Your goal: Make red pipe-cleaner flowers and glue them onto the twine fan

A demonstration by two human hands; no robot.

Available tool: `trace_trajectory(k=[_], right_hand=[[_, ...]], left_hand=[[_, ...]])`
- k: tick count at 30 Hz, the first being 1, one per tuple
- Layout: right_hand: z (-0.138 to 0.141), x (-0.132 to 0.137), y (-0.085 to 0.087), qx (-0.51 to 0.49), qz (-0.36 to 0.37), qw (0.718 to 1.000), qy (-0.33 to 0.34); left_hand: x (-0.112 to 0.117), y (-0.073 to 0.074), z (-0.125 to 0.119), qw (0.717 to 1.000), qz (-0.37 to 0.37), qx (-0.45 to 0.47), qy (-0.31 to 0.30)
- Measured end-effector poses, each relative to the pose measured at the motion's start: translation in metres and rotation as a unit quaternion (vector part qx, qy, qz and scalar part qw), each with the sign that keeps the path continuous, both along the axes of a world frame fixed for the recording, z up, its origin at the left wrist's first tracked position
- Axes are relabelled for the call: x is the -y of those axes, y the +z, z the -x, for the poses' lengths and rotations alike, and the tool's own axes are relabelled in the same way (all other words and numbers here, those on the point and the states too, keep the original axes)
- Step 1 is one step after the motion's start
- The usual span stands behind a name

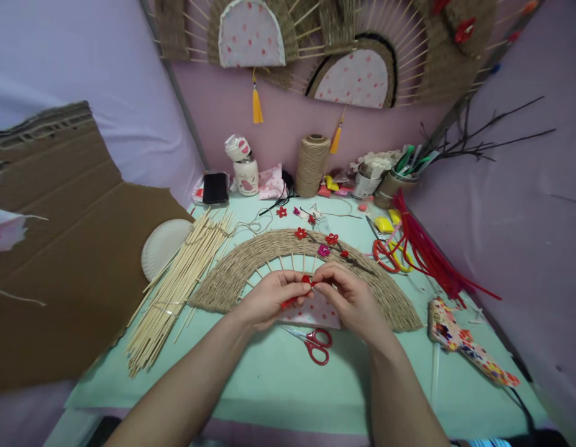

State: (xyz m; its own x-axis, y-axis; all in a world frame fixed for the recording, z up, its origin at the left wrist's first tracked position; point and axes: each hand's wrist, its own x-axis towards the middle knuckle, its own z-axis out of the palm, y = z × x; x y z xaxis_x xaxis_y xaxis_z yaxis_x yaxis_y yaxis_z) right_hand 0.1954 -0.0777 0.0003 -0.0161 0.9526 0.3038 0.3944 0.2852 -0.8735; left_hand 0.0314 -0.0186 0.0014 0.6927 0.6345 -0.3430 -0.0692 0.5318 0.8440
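Both hands meet above a twine-woven fan (269,245) that lies flat on the table. My left hand (271,297) pinches a red pipe cleaner (290,303), its tail sticking out below the fingers. The fingertips of my right hand (346,297) close on the other end of it, where a small red loop shows. Red and magenta flowers (324,250) and a dark twig (357,266) rest on the fan's band. Part of the fan's pink-dotted centre (322,310) is covered by my hands. Red-handled scissors (318,346) lie just below the fan.
Bamboo sticks (171,298) lie bundled at left beside cardboard (59,248) and a paper plate (161,245). At right are red pipe cleaners (422,248), more scissors (385,254) and a flowered glue gun (469,341) with its cord. A twine spool (312,166) and bottle (245,174) stand behind.
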Motion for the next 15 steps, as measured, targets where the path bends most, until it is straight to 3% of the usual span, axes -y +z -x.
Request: trace_trajectory(k=[6, 11, 15], right_hand=[[0.002, -0.001, -0.001, 0.057, 0.006, 0.998, -0.019], [0.006, -0.001, -0.006, 0.066, 0.006, 0.997, -0.048], [0.010, -0.001, -0.009, 0.061, 0.038, 0.995, -0.073]], left_hand=[[0.000, -0.003, 0.000, 0.999, -0.049, -0.009, 0.003], [0.001, -0.001, -0.002, 0.986, -0.151, -0.068, 0.023], [0.005, -0.001, -0.003, 0.957, -0.260, -0.117, 0.046]])
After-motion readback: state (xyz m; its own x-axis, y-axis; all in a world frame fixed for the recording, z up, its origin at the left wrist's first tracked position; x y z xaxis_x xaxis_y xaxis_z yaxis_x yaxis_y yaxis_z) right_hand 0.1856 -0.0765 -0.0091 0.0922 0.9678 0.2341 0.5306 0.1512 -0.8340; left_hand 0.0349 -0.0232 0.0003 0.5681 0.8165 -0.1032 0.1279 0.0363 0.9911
